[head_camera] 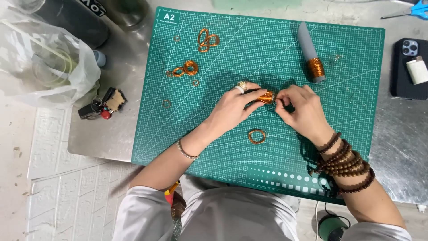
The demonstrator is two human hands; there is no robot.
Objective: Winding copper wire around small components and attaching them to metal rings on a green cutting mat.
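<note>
My left hand (236, 106), with a ring on one finger, pinches a small coil of copper wire (266, 97) over the green cutting mat (187, 116). My right hand (299, 107) meets it from the right, its fingertips closed on the wire at the coil's end. A finished copper wire ring (257, 136) lies on the mat just below my hands. A grey spool wound with copper wire (311, 53) lies above my right hand. More copper rings and loops (207, 40) (187, 69) lie at the mat's upper left.
The mat lies on a metal table (401, 134). A dark phone (408, 67) with a small white object on it sits at the right. Blue scissors (417, 10) are top right. Keys (101, 106) and a plastic bag (40, 58) are at the left.
</note>
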